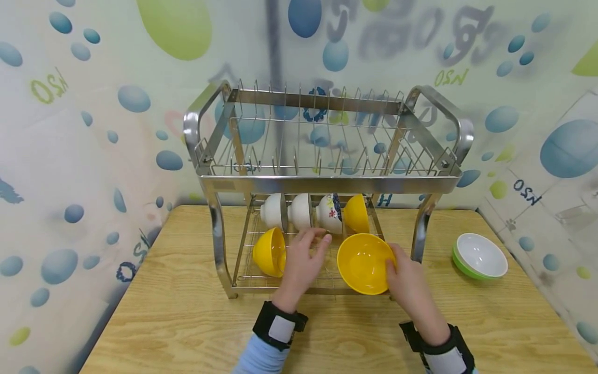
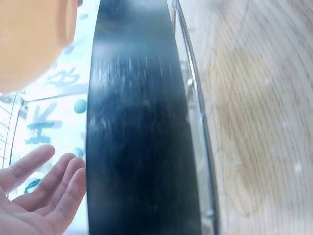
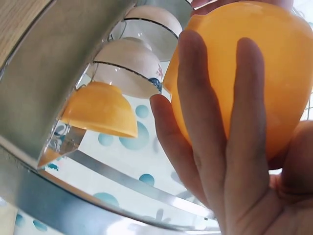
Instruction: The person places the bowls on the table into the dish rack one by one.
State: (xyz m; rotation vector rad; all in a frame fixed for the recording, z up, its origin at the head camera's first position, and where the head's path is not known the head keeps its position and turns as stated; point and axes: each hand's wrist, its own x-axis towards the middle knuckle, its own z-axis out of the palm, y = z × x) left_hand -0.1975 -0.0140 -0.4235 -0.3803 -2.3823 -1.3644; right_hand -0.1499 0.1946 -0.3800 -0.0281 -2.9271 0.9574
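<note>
My right hand (image 1: 411,284) grips a yellow bowl (image 1: 365,264) by its right side, its mouth turned up toward the head camera, at the front of the dish rack's lower shelf. In the right wrist view, spread fingers (image 3: 249,98) lie along the outside of this bowl. My left hand (image 1: 302,262) reaches over the same shelf with loosely bent fingers and holds nothing. Just left of it another yellow bowl (image 1: 268,252) stands on its side. Behind the hands, a row holds two white bowls (image 1: 274,210), a patterned white bowl (image 1: 329,214) and a yellow bowl (image 1: 357,214).
The two-tier metal dish rack (image 1: 327,184) stands on a wooden table (image 1: 154,311) against a patterned wall. Its upper wire tier spans above and behind the hands. A white bowl (image 1: 481,254) sits in a green bowl (image 1: 467,269) right of the rack.
</note>
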